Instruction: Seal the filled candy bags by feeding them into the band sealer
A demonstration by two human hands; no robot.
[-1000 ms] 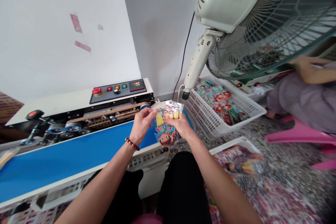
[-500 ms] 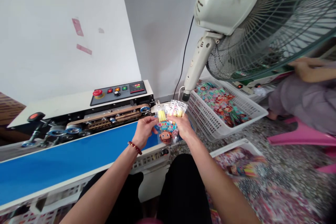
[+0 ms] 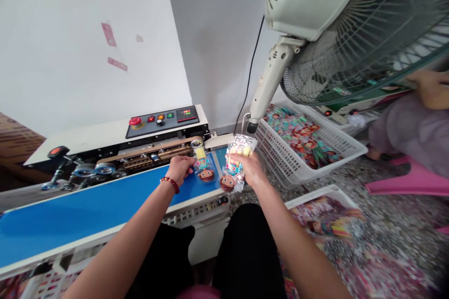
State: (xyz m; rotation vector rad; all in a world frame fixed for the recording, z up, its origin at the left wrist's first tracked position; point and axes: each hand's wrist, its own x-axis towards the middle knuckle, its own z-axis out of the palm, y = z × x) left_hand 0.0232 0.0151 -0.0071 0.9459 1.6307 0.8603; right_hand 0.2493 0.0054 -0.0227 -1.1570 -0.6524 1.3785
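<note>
At the right end of the blue conveyor belt [image 3: 115,210], my left hand [image 3: 180,169] pinches the left edge of a clear printed packet [image 3: 206,175] with a cartoon face and a yellow part. The packet's upper end is at the belt sealing machine's drive band [image 3: 168,146]. My right hand [image 3: 249,164] grips a bunch of similar packets [image 3: 229,181] just off the belt's right end, fingers closed round them. How many packets are in the bunch I cannot tell.
A control panel [image 3: 161,121] with a red stop button tops the machine. A large fan [image 3: 315,0] leans in at upper right. White baskets [image 3: 280,163] of packets stand on the floor at right. Another person's sleeve [image 3: 403,121] shows near a pink stool [image 3: 403,180].
My left hand has moved left, drawing one packet away from the bunch onto the belt beside the machine's band. My right hand still holds the rest. The view has shifted slightly.
</note>
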